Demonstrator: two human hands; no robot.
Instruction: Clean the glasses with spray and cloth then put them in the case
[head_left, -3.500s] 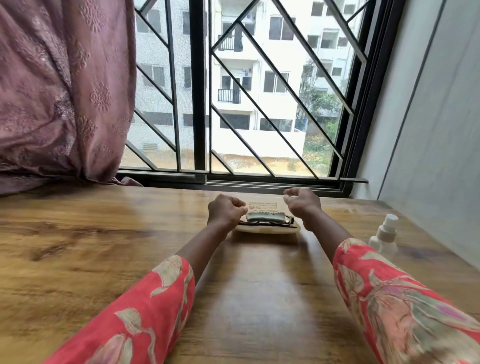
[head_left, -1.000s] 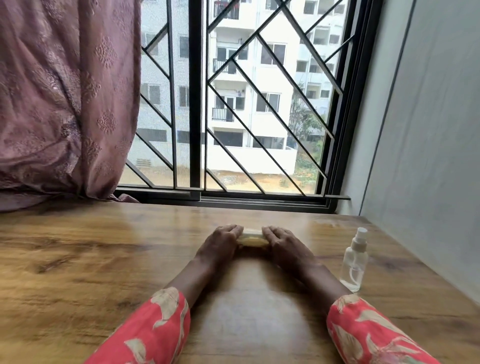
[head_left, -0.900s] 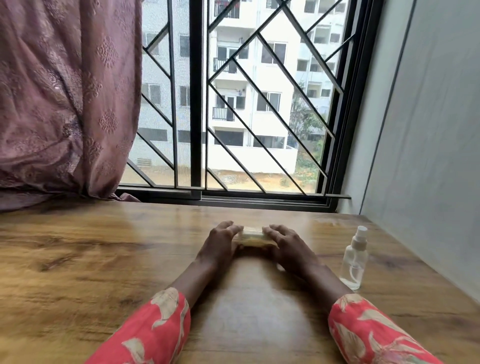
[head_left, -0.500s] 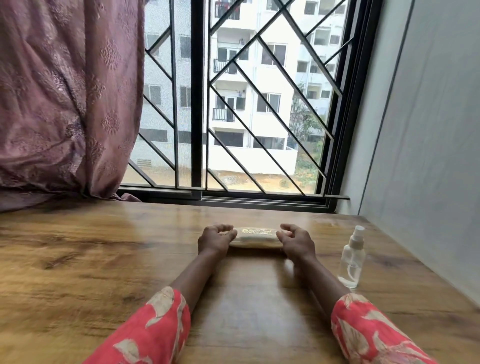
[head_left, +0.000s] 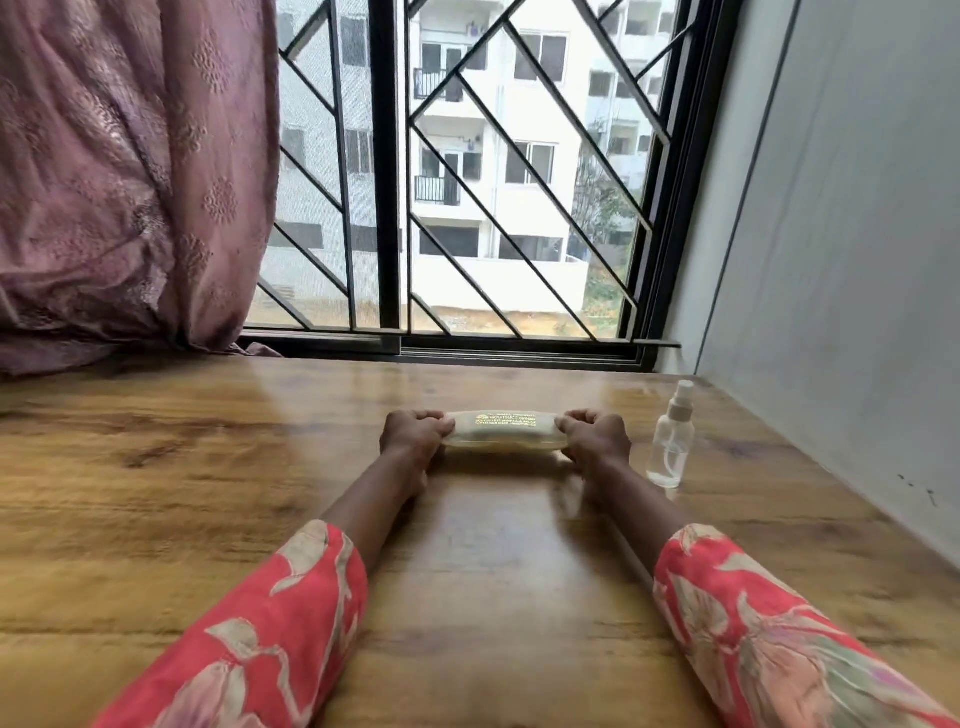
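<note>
- Case (head_left: 505, 431) lies shut on the desk (head_left: 208, 467), spray (head_left: 671, 441) just right of it.
- My left hand (head_left: 413, 434) and right hand (head_left: 597, 434): each grip curled, pinching one end of the case.
- Step: last one, by my reckoning. Next: let go, no jolt.
- Glasses and cloth unseen; lid print unreadable.

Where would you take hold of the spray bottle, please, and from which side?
Grip the spray bottle around its clear round body, below the narrow white pump, coming from its left. It stands upright and apart from the right hand, with the wall behind it.
</note>
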